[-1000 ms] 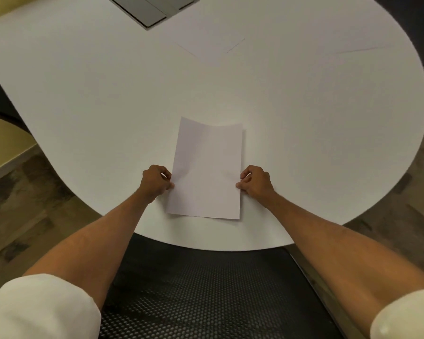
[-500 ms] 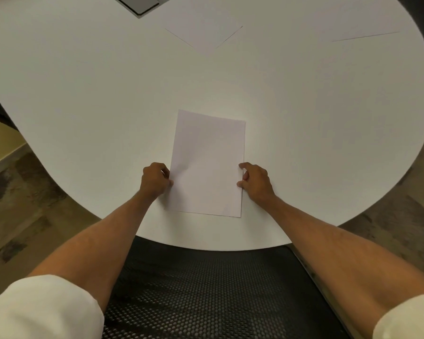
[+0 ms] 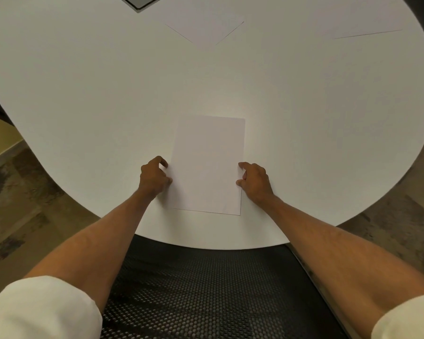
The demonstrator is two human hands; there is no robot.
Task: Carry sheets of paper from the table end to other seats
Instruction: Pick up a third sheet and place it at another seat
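A plain white rectangular sheet of paper (image 3: 207,165) lies flat on the white round-ended table (image 3: 83,94), near its closest edge and squarely in front of the person. The left hand (image 3: 154,177) rests at the sheet's left edge and the right hand (image 3: 253,182) at its right edge, fingers curled and touching the margins; whether either grip is pinching the paper or merely resting against it I cannot tell. Judging by this, the sheet is either being set down at this seat or about to be lifted; the pictures do not settle which. Lifting would call for a thumb slid under each margin so the thin sheet rises without creasing. Farther off lie two more white sheets (image 3: 206,30) (image 3: 367,28), and a grey metal hatch (image 3: 140,1) at the top edge. A black mesh chair (image 3: 206,289) stands below the arms. No writing, label or brand is visible anywhere.
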